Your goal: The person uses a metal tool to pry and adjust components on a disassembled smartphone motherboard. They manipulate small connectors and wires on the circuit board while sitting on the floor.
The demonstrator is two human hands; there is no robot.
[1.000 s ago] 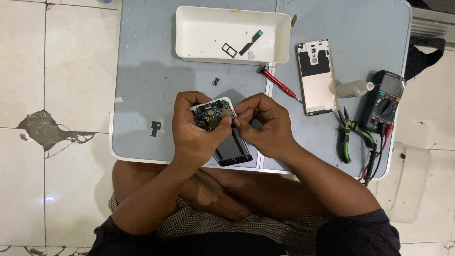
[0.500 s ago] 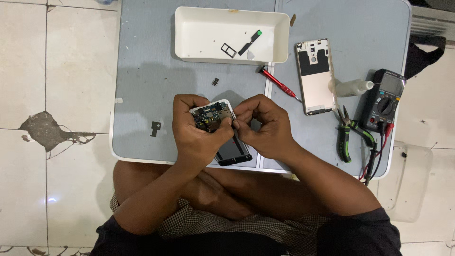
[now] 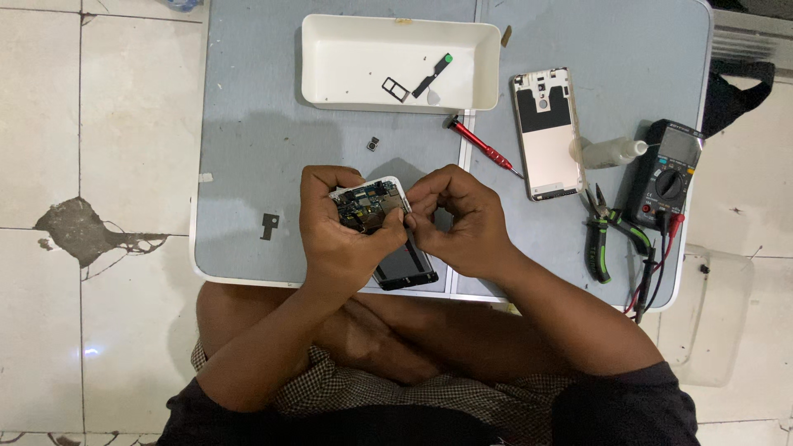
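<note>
My left hand (image 3: 334,231) grips an opened phone (image 3: 384,227) with its back cover off and its circuit board facing up. It holds the phone just above the near edge of the grey-blue table (image 3: 273,140). My right hand (image 3: 458,219) has its fingers bunched and pinches at the board's right edge near the top. What sits between those fingertips is too small to tell. The phone's dark lower part sticks out below both hands.
A white tray (image 3: 330,62) at the back holds a card tray and a small flex part. A red screwdriver (image 3: 483,147), the phone's back cover (image 3: 547,132), a small white bottle (image 3: 611,151), pliers (image 3: 601,235) and a multimeter (image 3: 669,173) lie to the right. Small loose parts (image 3: 268,225) lie left.
Both hands have stayed put over the phone. The right fingers have shifted slightly at the board's edge.
</note>
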